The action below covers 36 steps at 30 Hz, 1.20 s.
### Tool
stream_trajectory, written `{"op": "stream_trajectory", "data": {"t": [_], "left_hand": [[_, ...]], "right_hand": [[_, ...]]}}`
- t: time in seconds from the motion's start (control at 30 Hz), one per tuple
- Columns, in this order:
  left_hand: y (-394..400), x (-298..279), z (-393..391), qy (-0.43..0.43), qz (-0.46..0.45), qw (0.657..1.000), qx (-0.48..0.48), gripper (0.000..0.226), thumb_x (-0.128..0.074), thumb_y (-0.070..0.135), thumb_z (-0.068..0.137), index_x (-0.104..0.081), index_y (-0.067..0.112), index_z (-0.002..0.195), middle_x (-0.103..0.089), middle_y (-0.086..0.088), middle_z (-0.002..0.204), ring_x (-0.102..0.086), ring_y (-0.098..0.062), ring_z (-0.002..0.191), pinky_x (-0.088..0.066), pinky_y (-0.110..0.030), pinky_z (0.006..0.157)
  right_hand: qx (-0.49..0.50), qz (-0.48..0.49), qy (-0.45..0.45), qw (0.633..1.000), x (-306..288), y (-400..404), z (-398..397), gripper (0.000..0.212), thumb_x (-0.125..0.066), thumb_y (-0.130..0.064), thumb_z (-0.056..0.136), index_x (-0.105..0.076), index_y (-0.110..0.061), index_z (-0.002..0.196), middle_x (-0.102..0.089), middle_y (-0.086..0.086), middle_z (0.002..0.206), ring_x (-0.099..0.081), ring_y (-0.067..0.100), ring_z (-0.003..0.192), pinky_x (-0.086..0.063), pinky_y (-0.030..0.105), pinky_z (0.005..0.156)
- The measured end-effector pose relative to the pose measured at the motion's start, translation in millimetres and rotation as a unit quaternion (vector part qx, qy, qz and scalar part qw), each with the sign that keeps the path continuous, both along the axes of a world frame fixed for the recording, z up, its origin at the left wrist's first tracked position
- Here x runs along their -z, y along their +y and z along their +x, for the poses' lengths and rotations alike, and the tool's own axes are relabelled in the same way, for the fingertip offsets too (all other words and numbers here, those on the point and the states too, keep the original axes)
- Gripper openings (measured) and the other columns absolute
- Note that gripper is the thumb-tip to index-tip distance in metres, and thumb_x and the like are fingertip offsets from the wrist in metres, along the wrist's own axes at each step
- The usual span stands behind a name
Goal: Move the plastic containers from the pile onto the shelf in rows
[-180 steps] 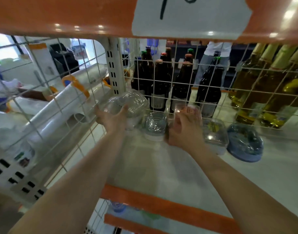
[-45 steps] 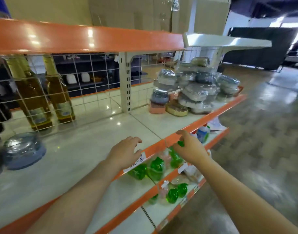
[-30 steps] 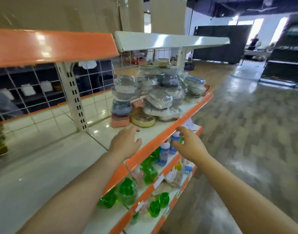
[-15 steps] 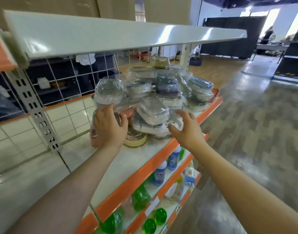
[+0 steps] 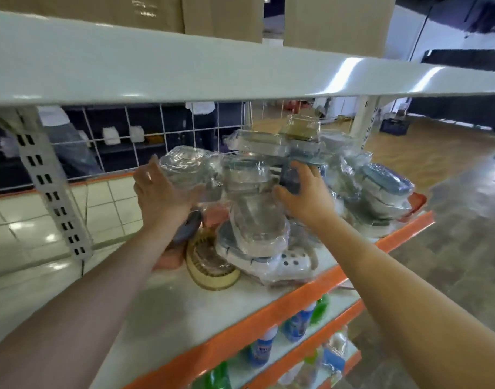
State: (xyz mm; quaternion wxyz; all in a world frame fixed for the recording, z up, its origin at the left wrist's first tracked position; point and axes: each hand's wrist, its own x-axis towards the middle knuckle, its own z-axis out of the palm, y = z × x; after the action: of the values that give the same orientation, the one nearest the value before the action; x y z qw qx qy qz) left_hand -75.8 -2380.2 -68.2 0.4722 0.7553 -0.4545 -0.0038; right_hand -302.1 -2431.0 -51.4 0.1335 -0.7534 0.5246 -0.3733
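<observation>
A white shelf with an orange front edge carries a tall pile of film-wrapped plastic containers toward its right end, heaped from the back mesh out to the front edge, under a white upper shelf. The stacked tubs look light and thin-walled, stiff enough to hold shape but likely to dent, and the glossy wrap is probably slippery; a hold on the sides, below the lid rim, seems safest. The person's left hand curls its fingers round a clear round container at the pile's upper left, thumb underneath, the tub upright with its domed lid up. The right hand wraps its fingers round a dark-lidded container higher in the pile's middle; which way that one faces cannot be told. Between the hands a clear tub leans, its long axis tilted toward the front edge. A tan round lid lies flat near the front edge
</observation>
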Motion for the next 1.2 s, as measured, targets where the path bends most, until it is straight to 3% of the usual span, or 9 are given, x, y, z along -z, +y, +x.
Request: {"op": "stream_trajectory", "data": {"t": [0.17,0.33,0.5,0.6,0.67,0.8,0.97,1.07,1.2], "left_hand": [[-23,1,-10,0.014,0.026,0.999,-0.042,0.116,-0.08,0.049,0.066,-0.011,0.008,0.15,-0.021,-0.02,0.149,-0.022,-0.037,0.137,-0.023,-0.046,0.111],[-34,6,-7,0.014,0.017,0.997,-0.075,0.12,-0.081,0.053,0.062,-0.011,0.011,0.15,-0.026,-0.021,0.145,-0.027,-0.039,0.133,-0.026,-0.048,0.111],[-37,4,-7,0.03,0.005,0.995,-0.092,0.116,-0.078,0.05,0.067,-0.008,0.015,0.152,-0.027,-0.018,0.145,-0.029,-0.036,0.133,-0.03,-0.049,0.108],[-38,5,-4,0.034,-0.016,0.994,-0.099,0.117,-0.076,0.064,0.057,-0.021,0.015,0.148,-0.037,-0.014,0.143,-0.038,-0.033,0.129,-0.038,-0.05,0.104],[-37,6,-2,0.035,-0.026,0.994,-0.104,0.119,-0.072,0.072,0.05,-0.028,0.015,0.144,-0.044,-0.011,0.139,-0.044,-0.031,0.125,-0.043,-0.051,0.1],[-34,6,-3,0.04,-0.032,0.991,-0.123,0.105,-0.076,0.066,0.056,-0.038,0.012,0.139,-0.047,-0.01,0.135,-0.048,-0.029,0.121,-0.045,-0.05,0.097],[-33,10,-2,0.045,-0.048,0.989,-0.131,0.097,-0.079,0.053,0.063,-0.037,0.008,0.138,-0.043,-0.012,0.136,-0.044,-0.03,0.123,-0.043,-0.049,0.1],[-31,10,-3,0.04,-0.052,0.989,-0.13,0.097,-0.078,0.054,0.064,-0.036,0.008,0.138,-0.044,-0.012,0.135,-0.044,-0.03,0.122,-0.043,-0.049,0.099],[-28,10,-5,0.035,-0.053,0.989,-0.131,0.098,-0.078,0.054,0.065,-0.035,0.008,0.14,-0.043,-0.012,0.136,-0.044,-0.03,0.123,-0.043,-0.047,0.1]], "right_hand": [[-0.026,-0.021,0.032,0.999,-6,-48,-2,0.058,-0.06,-0.031,0.09,-0.039,-0.014,0.141,-0.04,0.012,0.139,-0.043,0.032,0.124,-0.039,0.036,0.096],[-0.047,-0.045,0.012,0.998,-14,-85,3,0.049,-0.055,-0.032,0.091,-0.043,-0.015,0.135,-0.043,0.012,0.135,-0.045,0.031,0.119,-0.042,0.037,0.091],[-0.044,0.025,0.078,0.996,-29,-117,11,0.046,-0.045,-0.032,0.096,-0.039,-0.007,0.134,-0.049,0.016,0.13,-0.051,0.029,0.113,-0.035,0.031,0.081],[-0.056,0.065,0.084,0.993,-33,-121,16,0.047,-0.043,-0.031,0.098,-0.037,-0.002,0.134,-0.052,0.015,0.121,-0.051,0.027,0.11,-0.034,0.03,0.081],[-0.046,0.069,0.067,0.994,-32,-123,18,0.049,-0.049,-0.035,0.095,-0.04,-0.003,0.131,-0.055,0.014,0.117,-0.053,0.028,0.106,-0.037,0.032,0.082],[-0.072,0.068,-0.016,0.995,-33,-123,21,0.046,-0.057,-0.031,0.088,-0.047,-0.001,0.121,-0.057,0.015,0.109,-0.058,0.03,0.1,-0.048,0.041,0.089],[-0.101,0.059,-0.012,0.993,-30,-113,33,0.067,-0.062,-0.044,0.083,-0.041,-0.003,0.132,-0.046,0.014,0.13,-0.05,0.032,0.116,-0.044,0.043,0.098],[-0.093,0.044,-0.017,0.995,-28,-107,36,0.069,-0.066,-0.041,0.084,-0.035,-0.005,0.134,-0.033,0.016,0.137,-0.04,0.033,0.124,-0.037,0.042,0.103],[-0.125,0.049,-0.064,0.989,-28,-105,40,0.078,-0.072,-0.043,0.079,-0.028,-0.008,0.132,-0.042,0.013,0.134,-0.047,0.031,0.121,-0.043,0.044,0.098]]}}
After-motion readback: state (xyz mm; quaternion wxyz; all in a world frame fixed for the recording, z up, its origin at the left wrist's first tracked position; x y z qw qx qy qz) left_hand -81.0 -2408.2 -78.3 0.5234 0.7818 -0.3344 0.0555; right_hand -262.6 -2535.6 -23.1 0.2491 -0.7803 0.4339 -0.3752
